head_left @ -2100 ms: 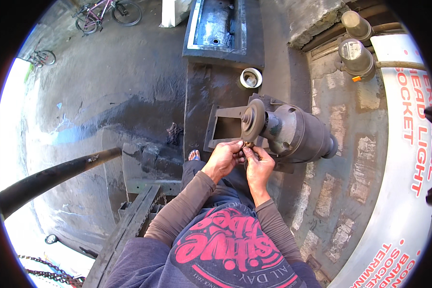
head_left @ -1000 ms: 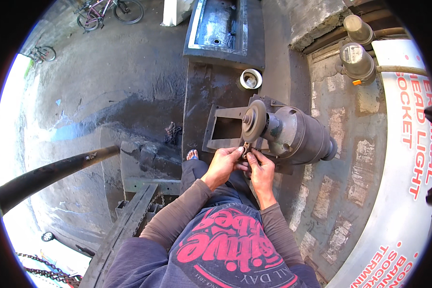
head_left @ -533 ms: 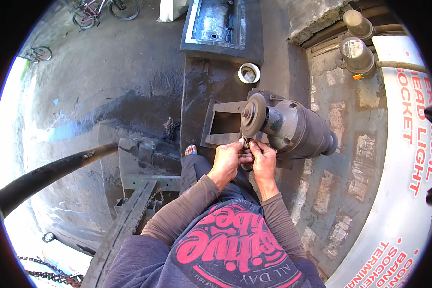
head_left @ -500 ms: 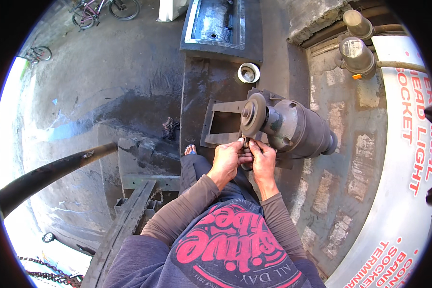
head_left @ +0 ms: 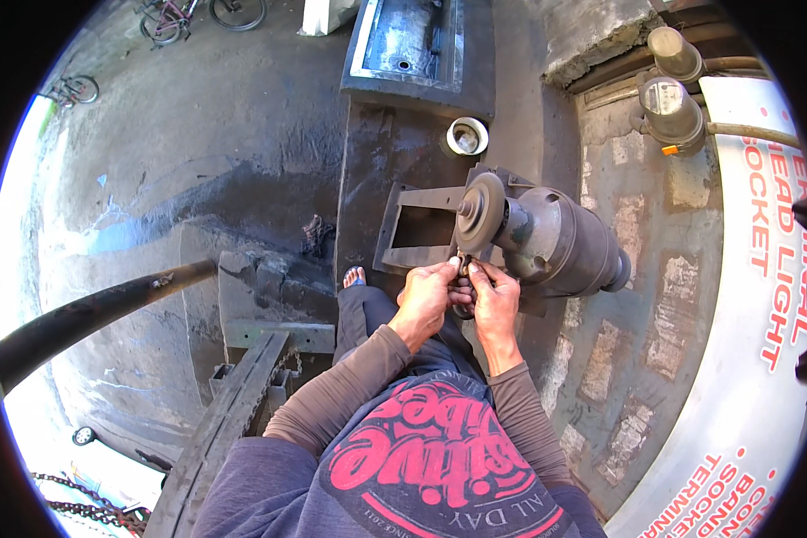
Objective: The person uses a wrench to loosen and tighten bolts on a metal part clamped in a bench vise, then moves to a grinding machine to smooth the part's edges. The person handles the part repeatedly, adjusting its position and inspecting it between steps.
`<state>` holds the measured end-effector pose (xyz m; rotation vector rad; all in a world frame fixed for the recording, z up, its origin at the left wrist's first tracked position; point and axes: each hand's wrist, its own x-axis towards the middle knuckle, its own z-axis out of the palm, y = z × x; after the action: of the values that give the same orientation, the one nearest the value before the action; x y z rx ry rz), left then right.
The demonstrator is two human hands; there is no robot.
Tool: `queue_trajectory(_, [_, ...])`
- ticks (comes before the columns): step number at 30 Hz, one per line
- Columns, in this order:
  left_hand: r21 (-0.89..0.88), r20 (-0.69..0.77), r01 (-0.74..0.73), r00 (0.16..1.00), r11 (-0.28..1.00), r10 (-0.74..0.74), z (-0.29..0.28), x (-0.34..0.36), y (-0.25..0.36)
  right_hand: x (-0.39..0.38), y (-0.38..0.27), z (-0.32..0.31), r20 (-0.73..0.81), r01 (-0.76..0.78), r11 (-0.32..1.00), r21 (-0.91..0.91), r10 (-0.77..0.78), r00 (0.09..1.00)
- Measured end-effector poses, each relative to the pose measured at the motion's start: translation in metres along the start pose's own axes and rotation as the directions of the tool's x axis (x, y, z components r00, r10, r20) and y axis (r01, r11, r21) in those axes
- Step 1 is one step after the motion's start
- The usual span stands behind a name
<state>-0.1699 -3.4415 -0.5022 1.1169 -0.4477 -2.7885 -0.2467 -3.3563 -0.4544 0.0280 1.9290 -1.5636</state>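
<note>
A bench grinder point(head_left: 560, 238) with a dusty round grinding wheel point(head_left: 481, 213) stands on a metal frame in front of me. Just below the wheel's near edge, my left hand point(head_left: 427, 294) and my right hand point(head_left: 495, 303) meet, fingers bent inward and pinched. Between their fingertips is a small metal piece point(head_left: 464, 262), held up close to the wheel. Its exact kind is too small to make out, and the fingers cover most of it. Whether it touches the wheel I cannot tell.
Behind the grinder stand a white tub point(head_left: 465, 137) and a metal basin point(head_left: 408, 45). Two electricity meters point(head_left: 672, 112) and a white sign point(head_left: 672, 448) line the right wall. A dark pipe point(head_left: 108, 314) and a steel beam point(head_left: 224, 430) lie to my left.
The view has shifted slightly. Both hands stay pinched on the small metal piece near the wheel, with hardly any movement.
</note>
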Motion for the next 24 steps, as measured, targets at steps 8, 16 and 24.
queue_trajectory(8, [-0.003, 0.123, 0.007, 0.992, 1.000, -0.007, -0.007, -0.003, -0.003, -0.011, 0.001, -0.003, 0.013, 0.073, 0.997, -0.029, -0.073, 0.997])
queue_trajectory(16, [0.498, 0.206, -0.147, 0.977, 0.854, 0.048, -0.006, -0.017, 0.033, -0.019, -0.002, -0.024, 0.023, -0.029, 0.987, -0.161, 0.034, 0.999])
queue_trajectory(24, [0.700, 0.079, 0.032, 0.990, 0.714, -0.121, -0.005, -0.022, 0.063, -0.003, 0.007, -0.030, 0.191, 0.041, 0.980, -0.197, -0.002, 0.982])
